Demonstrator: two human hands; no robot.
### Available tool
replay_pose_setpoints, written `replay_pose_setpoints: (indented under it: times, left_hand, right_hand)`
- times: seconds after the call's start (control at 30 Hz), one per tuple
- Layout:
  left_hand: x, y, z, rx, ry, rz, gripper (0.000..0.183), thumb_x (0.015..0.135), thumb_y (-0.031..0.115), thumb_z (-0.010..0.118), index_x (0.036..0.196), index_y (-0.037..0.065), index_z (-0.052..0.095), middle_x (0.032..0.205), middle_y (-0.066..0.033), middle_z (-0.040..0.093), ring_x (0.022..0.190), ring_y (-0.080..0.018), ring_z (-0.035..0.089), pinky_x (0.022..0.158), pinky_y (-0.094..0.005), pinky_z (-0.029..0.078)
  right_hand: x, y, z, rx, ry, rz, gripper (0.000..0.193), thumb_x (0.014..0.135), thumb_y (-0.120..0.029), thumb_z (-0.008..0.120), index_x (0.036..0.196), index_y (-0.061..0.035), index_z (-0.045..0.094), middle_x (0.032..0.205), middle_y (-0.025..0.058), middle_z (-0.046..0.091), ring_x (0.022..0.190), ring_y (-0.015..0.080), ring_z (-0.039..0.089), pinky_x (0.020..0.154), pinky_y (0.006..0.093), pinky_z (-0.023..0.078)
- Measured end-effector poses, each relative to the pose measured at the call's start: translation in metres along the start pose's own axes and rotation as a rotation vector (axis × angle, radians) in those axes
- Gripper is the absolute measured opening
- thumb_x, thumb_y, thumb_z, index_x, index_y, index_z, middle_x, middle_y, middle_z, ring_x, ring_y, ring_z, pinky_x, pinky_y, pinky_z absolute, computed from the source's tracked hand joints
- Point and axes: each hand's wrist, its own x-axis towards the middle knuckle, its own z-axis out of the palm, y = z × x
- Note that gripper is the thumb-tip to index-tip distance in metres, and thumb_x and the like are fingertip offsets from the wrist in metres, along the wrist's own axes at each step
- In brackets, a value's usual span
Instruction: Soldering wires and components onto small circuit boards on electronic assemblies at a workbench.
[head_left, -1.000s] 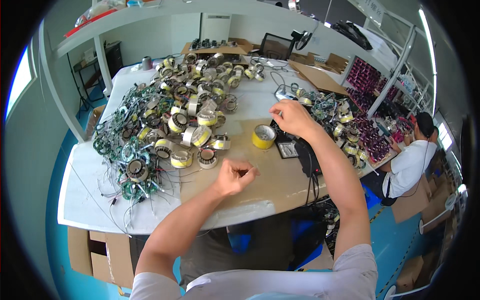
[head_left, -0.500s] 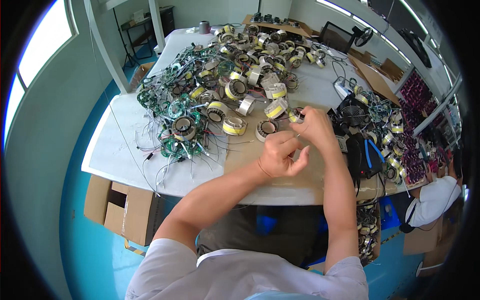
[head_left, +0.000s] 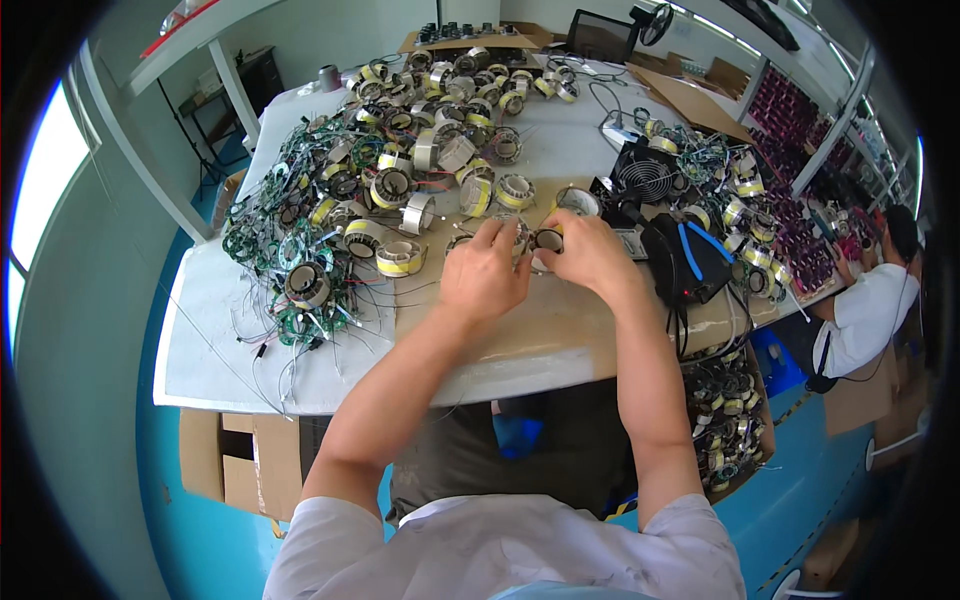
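Observation:
In front of me, over the brown sheet point(head_left: 560, 330) on the table, both hands close around a ring-shaped wire coil point(head_left: 548, 239) with a dark core. My left hand point(head_left: 487, 272) has its fingers bent over the coil's left side, hiding much of it. On its right side, the thumb and fingers of my right hand point(head_left: 588, 256) pinch the edge. Just beyond the right hand lies a wider ring point(head_left: 577, 201). Near the left hand stand a yellow-taped coil point(head_left: 400, 258) and another taped coil point(head_left: 515, 191).
A heap of taped coils point(head_left: 440, 110) and tangled green circuit boards point(head_left: 290, 215) covers the table's left and back. At right are a fan point(head_left: 643, 174), a black box point(head_left: 680, 280) and blue-handled pliers point(head_left: 692, 252). A co-worker point(head_left: 868, 305) sits farther right.
My view has turned right. My hands, raised with a thin strand between them before, are now lower and together on the coil.

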Motion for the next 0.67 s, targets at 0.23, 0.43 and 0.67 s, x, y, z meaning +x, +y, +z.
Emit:
replay_pose_setpoints:
  times: [0.23, 0.43, 0.67]
  left_hand:
    - [0.002, -0.021, 0.009, 0.271, -0.287, 0.025, 0.028, 0.084, 0.011, 0.063, 0.109, -0.001, 0.065, 0.105, -0.016, 0.066, 0.077, -0.0342, 0.072, 0.068, -0.041, 0.059]
    - [0.018, -0.042, 0.001, 0.431, -0.348, -0.24, 0.014, 0.087, 0.007, 0.056, 0.093, 0.002, 0.067, 0.1, -0.0174, 0.067, 0.083, -0.0359, 0.072, 0.072, -0.0437, 0.059]
    - [0.023, -0.044, 0.013, 0.323, -0.168, -0.197, 0.024, 0.082, 0.015, 0.064, 0.104, 0.006, 0.069, 0.103, -0.0176, 0.069, 0.087, -0.039, 0.07, 0.074, -0.0472, 0.058]
  right_hand:
    - [-0.019, 0.004, 0.018, 0.02, -0.102, 0.054, 0.033, 0.083, -0.024, 0.075, 0.104, -0.0004, 0.071, 0.089, 0.025, 0.071, 0.089, 0.0406, 0.068, 0.083, 0.0456, 0.053]
    - [-0.026, -0.001, 0.014, -0.011, 0.145, 0.079, 0.026, 0.085, -0.024, 0.074, 0.096, -0.0009, 0.067, 0.069, 0.0209, 0.066, 0.074, 0.0422, 0.067, 0.068, 0.0503, 0.053]
    - [-0.058, 0.006, 0.0, 0.062, 0.226, 0.109, 0.024, 0.082, -0.021, 0.075, 0.097, -0.004, 0.069, 0.068, 0.0154, 0.068, 0.067, 0.0367, 0.068, 0.063, 0.0444, 0.054]
